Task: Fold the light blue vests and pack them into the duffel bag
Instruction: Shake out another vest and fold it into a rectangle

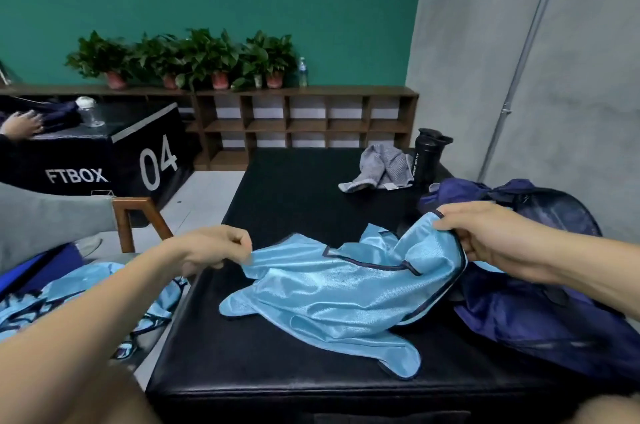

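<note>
Up close, a light blue vest (332,295) lies crumpled on the black table (294,202). The fabric is shiny, edged in dark trim, and its rounded lobes spill toward the near edge. The left hand (214,247) pinches the vest's left edge, fingers curled tight. The right hand (491,236) grips the trimmed right edge and lifts it off the table, fingers wrapped round the cloth. The vest is stretched between the two. Under that right hand sits the navy duffel (540,316), on the table's right side and touching the vest. Off the table to the left lies a pile (79,288) of more blue vests. Farther back on the table, a grey towel (381,164) lies beside a black bottle (427,157). Far left is a black box (138,160) marked 04, and behind it a shelf (304,112) topped with plants (194,56).
</note>
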Available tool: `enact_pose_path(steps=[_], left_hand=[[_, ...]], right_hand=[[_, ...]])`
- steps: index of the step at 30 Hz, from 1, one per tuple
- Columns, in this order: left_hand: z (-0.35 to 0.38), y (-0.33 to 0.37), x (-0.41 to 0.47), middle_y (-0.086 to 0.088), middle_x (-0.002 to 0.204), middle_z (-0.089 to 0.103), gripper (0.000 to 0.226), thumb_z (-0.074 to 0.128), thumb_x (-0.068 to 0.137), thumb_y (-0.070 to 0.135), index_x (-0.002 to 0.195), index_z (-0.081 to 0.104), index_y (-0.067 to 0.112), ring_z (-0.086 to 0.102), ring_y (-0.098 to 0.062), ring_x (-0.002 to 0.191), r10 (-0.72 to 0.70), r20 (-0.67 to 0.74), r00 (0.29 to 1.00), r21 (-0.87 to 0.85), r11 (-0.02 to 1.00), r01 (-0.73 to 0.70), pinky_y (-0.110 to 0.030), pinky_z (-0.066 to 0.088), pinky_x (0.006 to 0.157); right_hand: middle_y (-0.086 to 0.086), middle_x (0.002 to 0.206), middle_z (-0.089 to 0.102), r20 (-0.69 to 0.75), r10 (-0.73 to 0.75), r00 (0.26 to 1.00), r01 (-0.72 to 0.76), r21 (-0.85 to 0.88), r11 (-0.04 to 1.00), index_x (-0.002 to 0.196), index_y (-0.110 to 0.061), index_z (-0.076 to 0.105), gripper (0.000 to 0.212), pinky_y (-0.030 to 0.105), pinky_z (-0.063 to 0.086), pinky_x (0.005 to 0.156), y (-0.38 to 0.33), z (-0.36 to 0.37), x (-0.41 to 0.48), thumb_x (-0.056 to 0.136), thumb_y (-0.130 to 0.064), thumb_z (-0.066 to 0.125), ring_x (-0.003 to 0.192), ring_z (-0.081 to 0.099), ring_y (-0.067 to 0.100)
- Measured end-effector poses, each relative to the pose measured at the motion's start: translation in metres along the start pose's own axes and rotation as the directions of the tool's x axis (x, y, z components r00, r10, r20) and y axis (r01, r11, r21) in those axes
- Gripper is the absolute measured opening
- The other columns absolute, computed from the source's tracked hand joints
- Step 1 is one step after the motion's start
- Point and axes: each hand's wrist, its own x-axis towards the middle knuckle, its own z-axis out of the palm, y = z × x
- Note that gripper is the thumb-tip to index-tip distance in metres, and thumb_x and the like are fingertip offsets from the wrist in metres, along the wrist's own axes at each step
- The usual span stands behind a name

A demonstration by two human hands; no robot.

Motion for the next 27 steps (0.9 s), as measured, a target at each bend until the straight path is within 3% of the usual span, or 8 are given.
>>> enact_pose_path(steps=[3, 5, 8, 10, 14, 21, 23, 27], left_hand=[[-0.016, -0.019, -0.029, -0.005, 0.088, 0.061, 0.039, 0.093, 0.076, 0.023, 0.1, 0.064, 0.015, 0.046, -0.018, 0.081, -0.099, 0.217, 0.971, 0.071, 0.994, 0.085, -0.032, 0.025, 0.065], [-0.013, -0.023, -0.039, -0.004, 0.097, 0.072, 0.051, 0.094, 0.078, 0.038, 0.114, 0.066, 0.015, 0.058, -0.012, 0.086, -0.202, 0.243, 0.949, 0.143, 0.975, 0.171, -0.027, 0.03, 0.063], [-0.004, -0.02, -0.034, 0.001, 0.099, 0.079, 0.065, 0.084, 0.079, 0.07, 0.113, 0.069, 0.017, 0.059, -0.012, 0.086, -0.262, 0.067, 0.963, 0.15, 0.957, 0.25, -0.024, 0.033, 0.06], [0.001, -0.014, -0.023, -0.001, 0.102, 0.081, 0.067, 0.074, 0.084, 0.075, 0.115, 0.072, 0.015, 0.057, -0.014, 0.081, -0.252, -0.066, 0.965, 0.064, 0.964, 0.256, -0.025, 0.034, 0.058], [0.014, 0.004, 0.005, 0.0, 0.101, 0.082, 0.061, 0.066, 0.093, 0.07, 0.113, 0.076, 0.013, 0.064, -0.015, 0.08, -0.229, -0.218, 0.949, -0.046, 0.973, 0.224, -0.025, 0.038, 0.058], [0.036, 0.017, 0.043, -0.003, 0.088, 0.067, 0.054, 0.083, 0.085, 0.058, 0.098, 0.069, 0.008, 0.059, -0.021, 0.075, -0.305, -0.194, 0.932, -0.129, 0.95, 0.284, -0.033, 0.047, 0.065], [0.036, 0.02, 0.047, -0.006, 0.107, 0.074, 0.049, 0.089, 0.083, 0.044, 0.109, 0.073, 0.006, 0.072, -0.028, 0.095, -0.302, -0.142, 0.943, -0.225, 0.937, 0.267, -0.04, 0.06, 0.082], [0.028, 0.035, 0.04, -0.015, 0.125, 0.076, 0.039, 0.084, 0.091, 0.024, 0.124, 0.072, 0.007, 0.073, -0.035, 0.115, -0.204, -0.044, 0.978, -0.474, 0.866, 0.159, -0.052, 0.058, 0.102]], right_hand=[[0.018, 0.102, 0.063, 0.012, 0.016, 1.0, -0.016, 0.043, 0.999, 0.106, -0.001, 0.068, 0.023, 0.033, 0.041, 0.065, 0.007, 0.008, 0.0, 0.093, -0.019, 0.07, 0.092, 0.051, 0.032], [0.019, 0.104, 0.067, 0.022, 0.03, 0.999, -0.032, 0.058, 0.998, 0.106, -0.001, 0.069, 0.015, 0.033, 0.044, 0.067, 0.012, 0.012, 0.0, 0.099, -0.014, 0.065, 0.092, 0.055, 0.032], [0.029, 0.111, 0.071, 0.031, 0.049, 0.998, -0.051, 0.061, 0.997, 0.114, 0.009, 0.065, 0.026, 0.035, 0.047, 0.073, 0.018, 0.019, -0.001, 0.1, -0.013, 0.064, 0.097, 0.059, 0.034], [0.034, 0.124, 0.067, 0.052, 0.049, 0.997, -0.052, 0.049, 0.997, 0.119, 0.01, 0.062, 0.034, 0.036, 0.049, 0.076, 0.02, 0.022, -0.004, 0.099, -0.016, 0.067, 0.099, 0.061, 0.034], [0.034, 0.13, 0.063, 0.084, 0.053, 0.995, -0.056, 0.034, 0.998, 0.122, 0.009, 0.062, 0.051, 0.039, 0.047, 0.083, 0.022, 0.022, -0.01, 0.087, -0.027, 0.076, 0.101, 0.06, 0.034], [0.023, 0.122, 0.075, 0.077, 0.093, 0.993, -0.095, 0.013, 0.995, 0.121, 0.0, 0.073, 0.027, 0.049, 0.046, 0.098, 0.024, 0.018, -0.021, 0.1, -0.015, 0.065, 0.105, 0.066, 0.037], [0.022, 0.121, 0.076, 0.081, 0.097, 0.992, -0.099, 0.011, 0.995, 0.123, 0.003, 0.071, 0.03, 0.046, 0.048, 0.096, 0.023, 0.016, -0.026, 0.099, -0.014, 0.067, 0.105, 0.068, 0.036], [0.023, 0.121, 0.075, 0.086, 0.07, 0.994, -0.075, 0.045, 0.996, 0.121, 0.008, 0.067, 0.032, 0.038, 0.051, 0.083, 0.014, 0.012, -0.031, 0.098, -0.014, 0.069, 0.103, 0.067, 0.033]])
